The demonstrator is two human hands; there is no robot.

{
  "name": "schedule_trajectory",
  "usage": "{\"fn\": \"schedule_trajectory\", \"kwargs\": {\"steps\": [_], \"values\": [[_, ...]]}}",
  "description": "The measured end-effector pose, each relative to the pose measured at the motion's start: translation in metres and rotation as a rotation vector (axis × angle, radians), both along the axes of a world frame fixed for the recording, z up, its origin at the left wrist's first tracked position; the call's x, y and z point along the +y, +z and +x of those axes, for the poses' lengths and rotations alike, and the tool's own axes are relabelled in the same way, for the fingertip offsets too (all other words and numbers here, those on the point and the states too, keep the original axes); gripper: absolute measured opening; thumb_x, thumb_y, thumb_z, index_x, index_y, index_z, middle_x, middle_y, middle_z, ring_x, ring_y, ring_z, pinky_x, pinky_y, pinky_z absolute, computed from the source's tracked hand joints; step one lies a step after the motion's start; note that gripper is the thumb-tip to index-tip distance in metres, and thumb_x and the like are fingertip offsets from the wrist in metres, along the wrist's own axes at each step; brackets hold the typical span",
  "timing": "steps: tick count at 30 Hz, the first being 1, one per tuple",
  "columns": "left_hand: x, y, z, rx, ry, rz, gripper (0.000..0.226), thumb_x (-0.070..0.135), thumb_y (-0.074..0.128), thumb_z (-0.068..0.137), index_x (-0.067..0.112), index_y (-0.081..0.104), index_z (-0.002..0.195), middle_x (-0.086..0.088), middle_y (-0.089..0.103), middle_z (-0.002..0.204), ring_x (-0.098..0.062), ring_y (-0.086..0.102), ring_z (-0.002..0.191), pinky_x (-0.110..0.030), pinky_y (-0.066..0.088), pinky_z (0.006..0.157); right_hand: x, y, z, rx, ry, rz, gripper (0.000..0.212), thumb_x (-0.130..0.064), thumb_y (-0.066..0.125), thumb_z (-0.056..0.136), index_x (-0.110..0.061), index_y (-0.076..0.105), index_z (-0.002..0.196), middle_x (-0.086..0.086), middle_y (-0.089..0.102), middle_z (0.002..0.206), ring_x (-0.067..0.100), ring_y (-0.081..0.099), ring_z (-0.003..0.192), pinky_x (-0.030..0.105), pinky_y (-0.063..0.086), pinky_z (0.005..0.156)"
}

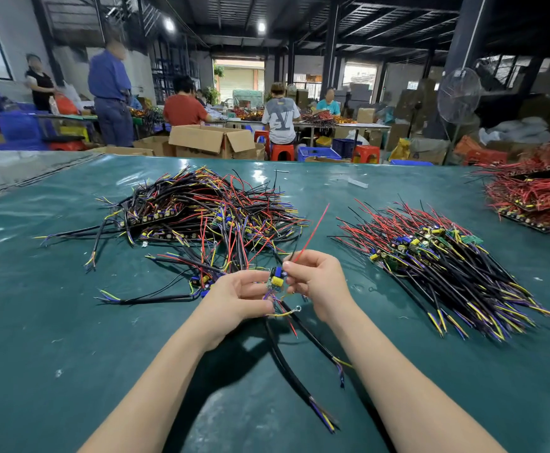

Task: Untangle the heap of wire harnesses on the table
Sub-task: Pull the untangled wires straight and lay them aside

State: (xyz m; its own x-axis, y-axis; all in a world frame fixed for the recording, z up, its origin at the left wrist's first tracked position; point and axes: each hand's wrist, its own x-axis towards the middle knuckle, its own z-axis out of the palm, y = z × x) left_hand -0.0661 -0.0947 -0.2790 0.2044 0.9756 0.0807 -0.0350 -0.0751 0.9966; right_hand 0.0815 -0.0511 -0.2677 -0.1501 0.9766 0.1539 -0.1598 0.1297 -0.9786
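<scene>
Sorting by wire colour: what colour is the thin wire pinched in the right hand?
Red; the wire sticks up from the right hand, clearest in the head view.

The left hand (234,297) and right hand (317,282) are bare. The slim left forearm (156,380) and right forearm (398,377) are bare too, uncovered down to the lower edge of the view. The fingernails that show are short and plain.

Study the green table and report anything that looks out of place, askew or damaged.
The multicoloured wire heap at the left sprawls in every direction, while the black-and-red harness pile at the right lies roughly aligned. A small white strip lies alone near the far edge of the green table. No damage shows.
</scene>
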Motion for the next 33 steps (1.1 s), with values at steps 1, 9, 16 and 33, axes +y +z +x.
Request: {"fn": "schedule_trajectory", "kwargs": {"steps": [1,9,16,33], "values": [[0.0,0.0,0.0,-0.017,0.003,-0.022,0.042,-0.024,0.054,0.076,0.014,0.061,0.093,0.005,0.074,0.077,-0.004,0.066,0.067,-0.017,0.053,0.059,0.0,0.0,0.0,-0.007,0.011,-0.001,0.025,0.012,0.055,0.083,-0.006,0.056,0.067,-0.006,0.057,0.044,0.003,0.05,0.037,0.015,0.044,0.039],[0.005,0.014,-0.003,-0.098,0.064,-0.184,0.055,-0.024,0.017,0.071,0.004,0.063,0.084,-0.005,0.072,0.068,-0.009,0.067,0.057,-0.011,0.023,0.031,-0.002,0.003,0.002,0.104,0.255,-0.086,0.022,0.013,0.048,0.085,-0.005,0.052,0.072,-0.002,0.058,0.047,0.008,0.057,0.04,0.017,0.046,0.042],[0.009,0.023,0.008,0.067,0.152,-0.198,0.01,0.021,0.056,0.091,0.018,0.062,0.084,0.005,0.069,0.063,-0.003,0.062,0.047,-0.009,0.017,0.033,0.0,0.0,-0.002,-0.048,0.046,0.117,0.023,0.011,0.058,0.081,-0.007,0.056,0.067,-0.005,0.055,0.042,0.005,0.051,0.038,0.017,0.044,0.044],[0.005,0.007,0.022,-0.01,0.242,-0.119,0.017,0.014,0.053,0.093,0.012,0.052,0.076,0.004,0.068,0.058,-0.003,0.066,0.054,-0.009,0.021,0.035,0.0,-0.003,-0.004,-0.057,0.025,0.015,0.024,0.01,0.059,0.08,-0.01,0.063,0.067,-0.007,0.059,0.049,0.005,0.054,0.044,0.018,0.048,0.046]]}}
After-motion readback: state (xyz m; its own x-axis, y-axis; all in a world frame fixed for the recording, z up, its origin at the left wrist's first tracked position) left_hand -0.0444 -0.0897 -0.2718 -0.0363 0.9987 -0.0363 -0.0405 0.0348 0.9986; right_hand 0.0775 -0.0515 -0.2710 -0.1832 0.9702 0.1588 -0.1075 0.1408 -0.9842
